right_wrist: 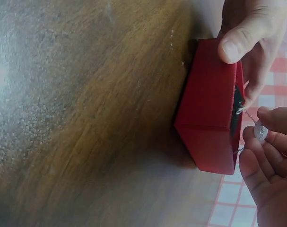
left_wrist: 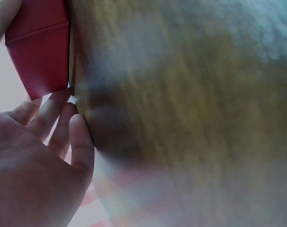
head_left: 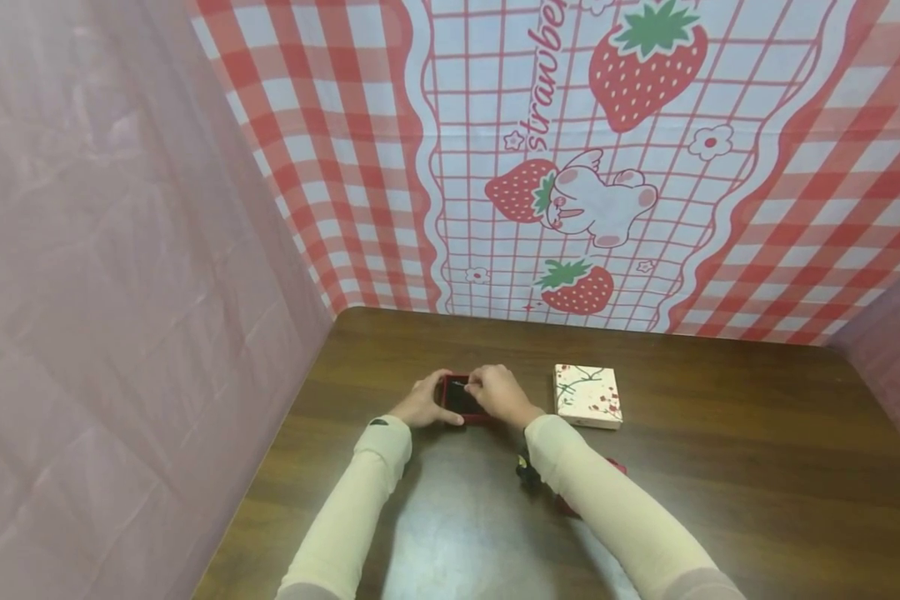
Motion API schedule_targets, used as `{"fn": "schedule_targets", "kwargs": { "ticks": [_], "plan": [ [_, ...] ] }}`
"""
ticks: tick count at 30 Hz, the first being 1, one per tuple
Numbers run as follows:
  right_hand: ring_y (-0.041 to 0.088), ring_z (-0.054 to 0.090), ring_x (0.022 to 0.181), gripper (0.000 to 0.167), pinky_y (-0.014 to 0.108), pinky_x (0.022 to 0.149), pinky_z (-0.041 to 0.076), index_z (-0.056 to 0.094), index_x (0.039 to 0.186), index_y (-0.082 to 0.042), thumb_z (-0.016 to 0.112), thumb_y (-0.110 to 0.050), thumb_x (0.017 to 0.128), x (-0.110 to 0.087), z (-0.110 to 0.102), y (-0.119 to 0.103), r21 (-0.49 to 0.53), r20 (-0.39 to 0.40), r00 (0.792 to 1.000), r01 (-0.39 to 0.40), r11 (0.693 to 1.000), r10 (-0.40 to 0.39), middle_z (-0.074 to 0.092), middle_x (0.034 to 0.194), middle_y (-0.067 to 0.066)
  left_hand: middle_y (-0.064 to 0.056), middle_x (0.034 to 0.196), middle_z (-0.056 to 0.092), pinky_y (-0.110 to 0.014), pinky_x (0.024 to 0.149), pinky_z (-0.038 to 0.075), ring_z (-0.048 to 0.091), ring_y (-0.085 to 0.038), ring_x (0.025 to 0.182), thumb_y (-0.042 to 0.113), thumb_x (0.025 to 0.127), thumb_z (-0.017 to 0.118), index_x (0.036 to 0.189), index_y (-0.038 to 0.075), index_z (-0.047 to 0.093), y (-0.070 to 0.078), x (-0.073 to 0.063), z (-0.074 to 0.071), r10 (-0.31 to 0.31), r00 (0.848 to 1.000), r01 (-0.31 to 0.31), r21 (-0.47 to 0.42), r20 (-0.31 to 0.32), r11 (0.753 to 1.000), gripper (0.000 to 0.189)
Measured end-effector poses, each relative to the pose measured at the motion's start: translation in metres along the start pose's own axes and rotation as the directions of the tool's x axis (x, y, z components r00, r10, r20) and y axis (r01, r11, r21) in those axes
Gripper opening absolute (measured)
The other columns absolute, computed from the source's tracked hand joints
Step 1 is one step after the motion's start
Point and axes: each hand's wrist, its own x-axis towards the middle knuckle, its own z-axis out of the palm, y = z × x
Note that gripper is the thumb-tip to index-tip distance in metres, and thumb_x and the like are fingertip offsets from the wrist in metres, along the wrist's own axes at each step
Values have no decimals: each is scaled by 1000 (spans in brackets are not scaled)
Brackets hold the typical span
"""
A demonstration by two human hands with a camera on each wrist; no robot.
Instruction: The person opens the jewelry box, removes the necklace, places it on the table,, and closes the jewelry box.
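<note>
A small red box (head_left: 450, 398) with a black inside stands on the table, its top uncovered. My left hand (head_left: 422, 403) holds it from the left side. The thumb lies on the near wall in the right wrist view, with fingers (left_wrist: 48, 113) at the far side. Over the opening, my right hand (head_left: 501, 395) pinches a small round pale pendant (right_wrist: 260, 131) between thumb and fingertips. From the pendant a thin silver chain (right_wrist: 248, 114) runs down to the black lining. How much of the chain lies inside the box is hidden.
A cream box (head_left: 588, 395) with red blossoms and green branches lies right of my right hand. Beside my right forearm is a small black object with a yellow bit (head_left: 526, 472). Something red (head_left: 617, 466) is mostly covered by that sleeve. A strawberry-print cloth (head_left: 570, 192) hangs behind the table.
</note>
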Motion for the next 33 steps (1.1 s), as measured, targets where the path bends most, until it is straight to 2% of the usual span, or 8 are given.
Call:
{"fn": "schedule_targets", "kwargs": {
  "ticks": [4,7,11,14,24,29,33],
  "plan": [
    [22,68,76,8,38,74,57,73,83,-1,74,-9,83,1,-5,-2,18,10,1000,-17,1000,17,74,81,9,-16,139,53,-56,113,31,44,-36,131,22,68,89,142,10,42,0,0,-1,12,1000,-12,4,-4,1000,89],
    [24,69,78,8,39,76,57,74,85,-1,74,-8,82,2,-8,-4,0,54,998,-43,999,43,75,84,10,-16,139,53,-55,113,32,44,-36,131,22,67,89,141,10,42,0,0,-1,15,1000,-15,4,-8,1000,88],
    [21,67,73,8,36,70,57,75,84,-2,71,-9,84,2,-11,-6,-41,144,987,-67,997,72,74,82,9,-17,140,52,-55,113,32,44,-36,132,21,67,89,142,9,42,0,1,0,15,1000,-15,6,-6,1000,90],
    [16,64,66,10,33,65,55,74,79,-3,69,-9,85,1,-12,-6,-52,176,983,-51,997,59,73,76,7,-17,141,52,-55,114,31,44,-36,132,21,67,89,142,8,41,0,1,1,15,1000,-15,7,-3,1000,90],
    [16,58,70,7,33,68,53,74,81,-4,69,-6,85,1,-19,-8,-20,66,994,92,996,-90,63,76,5,-16,138,54,-54,112,33,47,-35,129,21,66,90,140,10,44,1,0,1,19,1000,-19,-7,-9,1000,88],
    [17,60,72,6,33,72,54,75,86,-2,70,-6,84,2,-21,-7,6,6,995,101,995,-101,66,78,6,-15,137,55,-53,111,36,50,-33,127,23,66,90,140,10,43,-2,2,1,20,1000,-20,7,-4,1000,88],
    [17,60,72,7,34,73,54,75,87,-2,70,-6,84,1,-22,-6,27,-22,995,100,995,-100,66,79,6,-17,135,57,-50,109,40,54,-33,123,24,67,89,141,8,42,-2,0,1,53,998,-52,44,-16,998,89]
  ]
}}
